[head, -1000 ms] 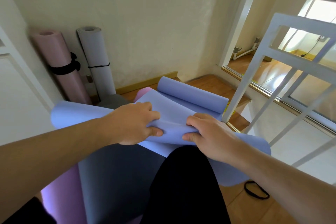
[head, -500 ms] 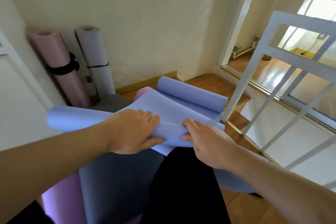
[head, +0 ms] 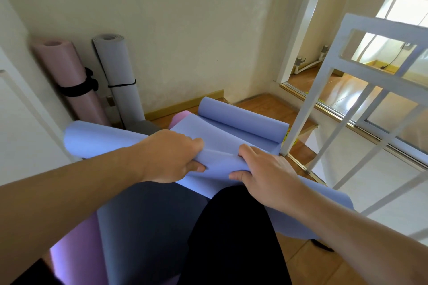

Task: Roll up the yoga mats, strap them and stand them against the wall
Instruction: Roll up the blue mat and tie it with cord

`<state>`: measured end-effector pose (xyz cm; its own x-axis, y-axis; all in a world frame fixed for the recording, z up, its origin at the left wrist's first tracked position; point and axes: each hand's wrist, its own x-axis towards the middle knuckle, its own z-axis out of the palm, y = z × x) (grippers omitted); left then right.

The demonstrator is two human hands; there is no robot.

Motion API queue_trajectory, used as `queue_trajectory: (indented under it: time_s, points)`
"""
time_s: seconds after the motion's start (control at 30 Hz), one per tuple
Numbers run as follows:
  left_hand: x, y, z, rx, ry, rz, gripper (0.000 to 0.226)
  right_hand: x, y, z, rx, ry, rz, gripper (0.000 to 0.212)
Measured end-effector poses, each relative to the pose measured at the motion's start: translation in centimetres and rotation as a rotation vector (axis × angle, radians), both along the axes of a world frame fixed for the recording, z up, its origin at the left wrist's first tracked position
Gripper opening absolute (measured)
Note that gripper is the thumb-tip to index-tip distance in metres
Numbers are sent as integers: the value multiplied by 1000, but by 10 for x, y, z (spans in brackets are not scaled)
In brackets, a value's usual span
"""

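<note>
Wall [head: 196, 30] beyond hands [head: 217, 164] curled on mat [head: 222, 136]

Bright daylight pours in from the doorway [head: 393, 23] at upper right (blown out to white there), glaring off the glossy floor [head: 342, 97]. The corner at left lies in soft shadow. Wide-angle bending curves the edges; the near forearms are slightly blurred.

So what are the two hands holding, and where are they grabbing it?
Both the left hand and the right hand grip the blue yoga mat at its near edge, curling it over to begin the roll.
</note>
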<state>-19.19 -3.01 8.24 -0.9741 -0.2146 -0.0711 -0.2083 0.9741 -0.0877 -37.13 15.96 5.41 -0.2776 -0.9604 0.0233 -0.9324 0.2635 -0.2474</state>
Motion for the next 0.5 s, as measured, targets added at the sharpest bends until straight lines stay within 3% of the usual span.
queue_trajectory:
  time_s: [0.13, 0.23, 0.4, 0.5]
  points:
    - [-9, -3, 7, 79, -51, 99, 35, 2, -5, -7, -58, 56, -106, 36]
    - [-14, -3, 11, -15, -7, 113, 36, 2, -6, -7, -49, 51, -134, 34]
    - [-14, 2, 11, -426, 258, -157, 57, -9, -5, -6, -40, 4, -124, 27]
    - [-13, -4, 0, -364, 209, -257, 64, -13, -3, -5, 10, -32, -103, 24]
